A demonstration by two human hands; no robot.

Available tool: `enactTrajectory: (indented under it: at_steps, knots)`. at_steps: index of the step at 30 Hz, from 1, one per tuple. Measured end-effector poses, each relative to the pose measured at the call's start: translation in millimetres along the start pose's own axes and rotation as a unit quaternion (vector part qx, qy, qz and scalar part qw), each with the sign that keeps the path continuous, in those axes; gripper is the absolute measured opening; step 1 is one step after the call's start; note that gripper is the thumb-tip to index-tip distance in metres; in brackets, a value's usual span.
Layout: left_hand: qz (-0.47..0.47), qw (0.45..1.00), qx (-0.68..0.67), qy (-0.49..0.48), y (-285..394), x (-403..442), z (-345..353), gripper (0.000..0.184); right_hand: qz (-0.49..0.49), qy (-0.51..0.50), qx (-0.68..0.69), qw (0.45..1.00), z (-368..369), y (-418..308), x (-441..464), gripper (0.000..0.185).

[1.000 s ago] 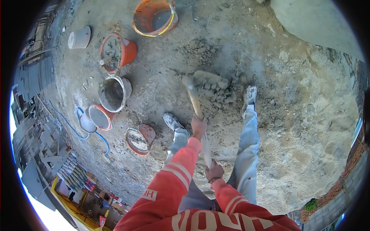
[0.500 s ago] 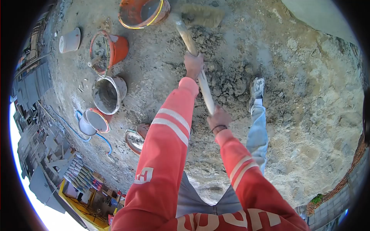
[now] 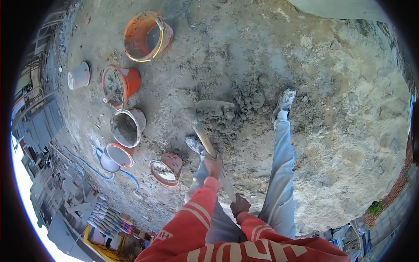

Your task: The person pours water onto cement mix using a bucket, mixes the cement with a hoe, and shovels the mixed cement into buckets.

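Rough ground [image 3: 331, 144] beneath you

Ahead of you, clumps of dark grey mix [image 3: 254, 98] lie spread over it, your right shoe [image 3: 286, 100] near them. To your left stand a large orange tub [image 3: 133, 37], an orange bucket [image 3: 132, 83], a grey bucket [image 3: 140, 123] and, closest to you, a reddish bucket [image 3: 174, 163]. A white bucket [image 3: 79, 76] sits farther out; a blue hose [image 3: 131, 176] snakes across.

Left hand [image 3: 213, 166] and right hand [image 3: 240, 205] grip a hoe [image 3: 204, 139], apparently touching clods [image 3: 252, 99].
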State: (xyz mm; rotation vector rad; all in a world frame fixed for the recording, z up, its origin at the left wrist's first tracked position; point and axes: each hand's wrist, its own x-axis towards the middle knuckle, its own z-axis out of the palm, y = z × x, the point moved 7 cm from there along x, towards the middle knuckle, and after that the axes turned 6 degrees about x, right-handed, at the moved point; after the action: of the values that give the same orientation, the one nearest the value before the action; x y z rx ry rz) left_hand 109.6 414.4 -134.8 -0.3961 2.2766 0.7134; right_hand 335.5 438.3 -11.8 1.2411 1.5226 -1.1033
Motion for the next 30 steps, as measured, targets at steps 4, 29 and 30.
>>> enactTrajectory:
  at_steps: [4,29,30]
  knots:
    - [-0.031,0.973,-0.196,-0.118,101,-7,34,0.025,-0.005,0.078,0.011,0.997,-53,-7,31,0.043]
    - [-0.04,0.996,0.076,-0.037,-10,-42,11,0.049,0.054,0.025,-0.032,0.998,23,24,-29,0.035]
    - [-0.028,0.998,0.061,-0.007,2,-45,-2,0.048,0.045,0.067,-0.043,0.996,16,25,-27,0.032]
